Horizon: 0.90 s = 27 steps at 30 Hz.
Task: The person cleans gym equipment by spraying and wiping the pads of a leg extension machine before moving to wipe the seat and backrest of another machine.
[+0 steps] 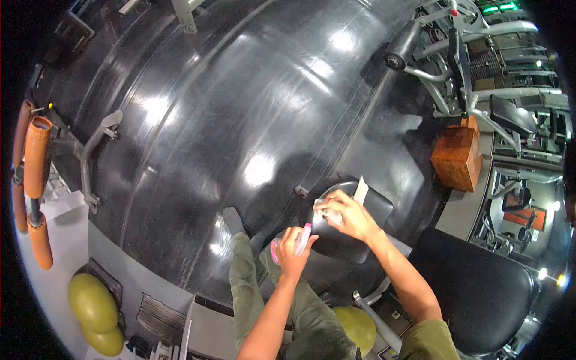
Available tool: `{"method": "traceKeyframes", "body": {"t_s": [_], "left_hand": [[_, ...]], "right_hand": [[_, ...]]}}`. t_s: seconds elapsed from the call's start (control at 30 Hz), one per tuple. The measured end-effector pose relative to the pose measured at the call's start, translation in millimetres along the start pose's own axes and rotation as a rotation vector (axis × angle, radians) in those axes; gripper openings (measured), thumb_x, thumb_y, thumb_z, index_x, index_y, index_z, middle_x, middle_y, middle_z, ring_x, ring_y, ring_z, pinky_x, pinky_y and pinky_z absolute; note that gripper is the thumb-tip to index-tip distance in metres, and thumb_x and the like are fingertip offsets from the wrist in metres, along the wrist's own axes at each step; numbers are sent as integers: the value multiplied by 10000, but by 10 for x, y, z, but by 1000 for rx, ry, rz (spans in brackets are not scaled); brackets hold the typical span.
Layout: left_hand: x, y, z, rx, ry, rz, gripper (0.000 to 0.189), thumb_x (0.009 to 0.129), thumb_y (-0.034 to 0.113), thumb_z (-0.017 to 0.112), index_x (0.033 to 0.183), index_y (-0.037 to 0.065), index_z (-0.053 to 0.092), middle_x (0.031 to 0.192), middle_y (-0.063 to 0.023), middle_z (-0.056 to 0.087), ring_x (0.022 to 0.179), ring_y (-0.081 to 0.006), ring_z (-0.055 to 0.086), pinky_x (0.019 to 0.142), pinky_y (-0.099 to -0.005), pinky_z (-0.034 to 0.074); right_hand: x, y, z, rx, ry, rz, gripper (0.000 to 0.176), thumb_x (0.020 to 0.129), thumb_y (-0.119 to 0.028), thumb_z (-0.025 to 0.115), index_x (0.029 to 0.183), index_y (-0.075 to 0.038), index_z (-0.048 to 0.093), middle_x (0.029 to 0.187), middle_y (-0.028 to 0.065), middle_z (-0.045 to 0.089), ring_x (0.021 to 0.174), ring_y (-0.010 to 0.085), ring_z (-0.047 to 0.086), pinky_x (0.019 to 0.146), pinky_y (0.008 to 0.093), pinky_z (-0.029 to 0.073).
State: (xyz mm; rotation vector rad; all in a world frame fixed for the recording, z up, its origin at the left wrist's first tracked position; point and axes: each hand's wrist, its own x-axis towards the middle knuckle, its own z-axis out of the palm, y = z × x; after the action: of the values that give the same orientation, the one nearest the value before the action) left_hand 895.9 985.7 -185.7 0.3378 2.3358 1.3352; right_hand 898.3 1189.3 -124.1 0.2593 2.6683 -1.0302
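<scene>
My left hand (291, 254) is closed around a small pale bottle (303, 240) with pink parts, which looks like a spray bottle; my fingers cover much of it. Just to its right, my right hand (355, 219) grips a crumpled white cloth (361, 190), one end sticking out beyond the knuckles. Both hands are over a black padded seat (377, 211) in front of my legs. Whether the cloth touches the pad cannot be made out.
A larger black pad (474, 288) lies to the right, with a wooden box (457, 157) and weight machines beyond it. Orange padded rollers (37, 159) and green balls (93, 303) are at the left. Shiny black flooring (198, 120) stretches ahead.
</scene>
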Motion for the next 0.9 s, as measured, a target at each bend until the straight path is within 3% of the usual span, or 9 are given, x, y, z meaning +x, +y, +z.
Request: {"method": "traceKeyframes", "body": {"t_s": [0.07,0.17,0.3,0.37,0.43,0.63,0.73,0.77,0.9], "left_hand": [[1,20,2,5,3,8,340,733,349,808,824,70,635,756,-79,609,636,-297,595,582,-385,434],[5,30,-5,16,-5,35,329,728,310,819,835,56,640,763,-91,609,640,-303,591,575,-385,432],[-6,33,3,-27,-35,27,312,728,248,829,843,35,632,757,-110,594,628,-290,572,574,-372,430],[8,72,-19,0,-66,15,312,728,239,829,843,30,628,756,-111,592,625,-287,567,584,-365,432],[22,119,-28,40,-96,-11,306,728,227,827,852,31,628,761,-108,595,646,-287,579,613,-375,448],[72,511,-104,142,-282,-197,204,779,237,763,819,62,665,696,-100,636,593,-227,604,608,-378,462],[134,681,-52,147,-348,-179,173,801,234,716,818,63,693,675,-77,657,524,-169,587,541,-339,456],[167,703,-18,39,-415,-263,178,802,230,712,834,55,700,681,-69,660,515,-152,579,521,-320,450],[257,781,190,-439,-579,-500,243,799,211,692,924,4,711,716,-50,667,483,-111,549,450,-246,416]], "right_hand": [[-42,154,-42,-61,121,25,419,724,-31,699,1109,-193,667,1092,77,591,1018,284,625,861,371,539],[-9,178,-189,-28,348,258,388,748,-13,690,1108,-158,665,1080,102,598,974,310,643,820,368,554],[-186,126,0,-14,302,81,348,778,-56,688,1109,-163,665,1098,91,602,998,309,635,850,388,540],[-346,118,137,22,162,28,336,775,-99,697,1096,-192,666,1115,52,603,1025,284,623,887,393,527],[-453,39,53,-5,134,100,339,764,-104,699,1085,-206,666,1095,42,605,1016,279,627,860,396,538],[-486,372,-172,-7,458,336,390,708,-21,701,1064,-173,653,1048,69,612,973,300,639,795,401,543],[-559,349,-46,33,446,192,350,723,-49,696,1053,-158,655,1044,71,613,964,295,638,824,394,533],[-628,387,27,-92,407,57,292,762,-105,691,1047,-165,661,1040,61,615,939,300,640,822,405,533],[-859,312,79,1,271,85,201,827,-161,661,1027,-182,667,1021,41,622,919,301,639,792,421,537]]}}
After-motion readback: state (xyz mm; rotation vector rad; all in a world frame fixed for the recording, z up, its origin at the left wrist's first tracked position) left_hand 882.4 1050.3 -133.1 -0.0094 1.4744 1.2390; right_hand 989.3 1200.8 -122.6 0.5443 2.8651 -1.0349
